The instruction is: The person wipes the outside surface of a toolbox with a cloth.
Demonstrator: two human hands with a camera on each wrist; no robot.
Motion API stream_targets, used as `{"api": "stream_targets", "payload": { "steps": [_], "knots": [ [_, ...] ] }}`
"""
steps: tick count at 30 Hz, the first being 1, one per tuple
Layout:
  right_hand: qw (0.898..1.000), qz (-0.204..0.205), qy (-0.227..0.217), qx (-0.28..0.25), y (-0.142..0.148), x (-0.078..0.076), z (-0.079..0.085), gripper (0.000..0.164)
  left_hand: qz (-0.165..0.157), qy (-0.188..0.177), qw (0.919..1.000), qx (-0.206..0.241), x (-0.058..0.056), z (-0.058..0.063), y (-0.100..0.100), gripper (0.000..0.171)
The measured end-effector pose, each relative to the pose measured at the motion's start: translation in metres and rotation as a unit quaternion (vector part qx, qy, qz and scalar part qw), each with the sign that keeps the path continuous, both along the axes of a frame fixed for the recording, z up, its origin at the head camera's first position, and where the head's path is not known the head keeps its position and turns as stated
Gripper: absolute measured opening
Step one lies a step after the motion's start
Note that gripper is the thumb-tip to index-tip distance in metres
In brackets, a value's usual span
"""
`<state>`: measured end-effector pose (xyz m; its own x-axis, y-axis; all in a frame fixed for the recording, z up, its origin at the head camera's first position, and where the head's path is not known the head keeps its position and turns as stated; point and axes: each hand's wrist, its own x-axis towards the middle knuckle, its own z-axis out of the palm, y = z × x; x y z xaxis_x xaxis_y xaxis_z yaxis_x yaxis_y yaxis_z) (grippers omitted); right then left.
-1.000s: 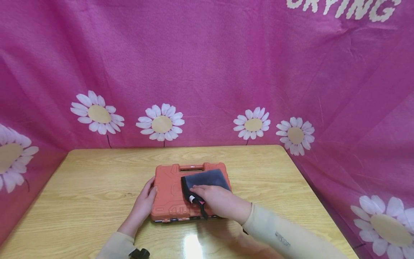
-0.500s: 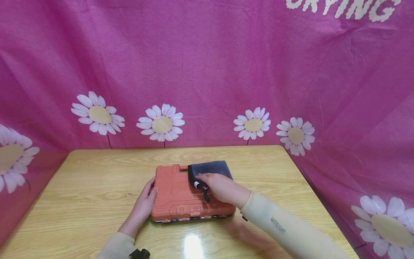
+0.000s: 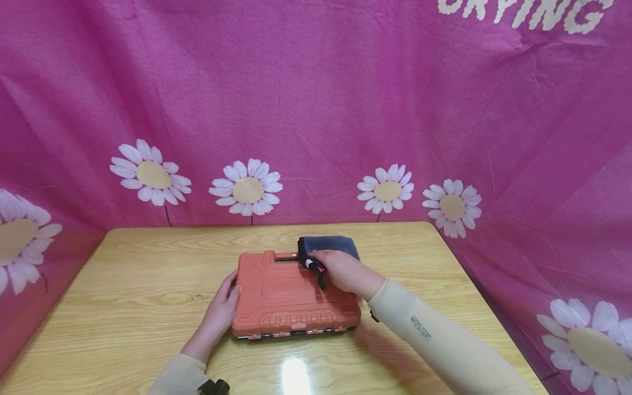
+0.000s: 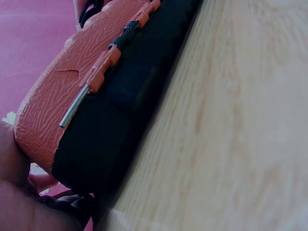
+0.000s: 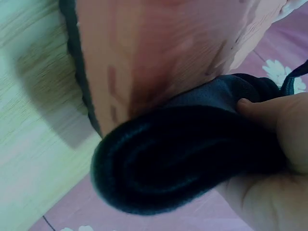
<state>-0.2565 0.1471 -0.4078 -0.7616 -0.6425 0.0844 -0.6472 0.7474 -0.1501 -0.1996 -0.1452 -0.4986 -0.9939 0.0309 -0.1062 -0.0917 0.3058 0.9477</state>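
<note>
An orange plastic carrying case [image 3: 276, 293] with a dark lower half lies flat on the table, its handle at the far side and hinges at the near side. My left hand [image 3: 220, 308] grips its left edge, thumb near the top rim; in the left wrist view part of that hand [image 4: 19, 202] shows at the case's corner. My right hand [image 3: 345, 272] holds a folded dark blue-grey cloth [image 3: 328, 244] against the case's far right part, covering some of the handle. A black strap with a white tag dangles from the cloth. In the right wrist view its layers [image 5: 159, 163] look thick.
The wooden table [image 3: 148, 285] reaches around the case on all sides. A pink curtain [image 3: 316, 109] printed with daisies hangs behind the table and along both sides. A black band [image 3: 214, 387] sits at the left wrist.
My right hand has slid the cloth away from me and slightly right, from the case's middle to its far right corner and handle. My left hand and the case have stayed put.
</note>
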Motion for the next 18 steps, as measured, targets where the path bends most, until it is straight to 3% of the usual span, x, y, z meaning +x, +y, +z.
{"api": "stream_targets", "payload": {
  "steps": [8,18],
  "knots": [
    [1.000,-0.004,0.007,-0.010,0.0048,-0.0066,-0.0037,0.038,-0.005,0.005,1.0000,-0.002,-0.0004,-0.0011,0.0001,0.056],
    [1.000,-0.009,-0.004,0.001,0.0037,0.0009,-0.0037,0.041,-0.003,0.009,0.9999,-0.011,0.0003,-0.0011,0.0005,0.056]
  ]
}}
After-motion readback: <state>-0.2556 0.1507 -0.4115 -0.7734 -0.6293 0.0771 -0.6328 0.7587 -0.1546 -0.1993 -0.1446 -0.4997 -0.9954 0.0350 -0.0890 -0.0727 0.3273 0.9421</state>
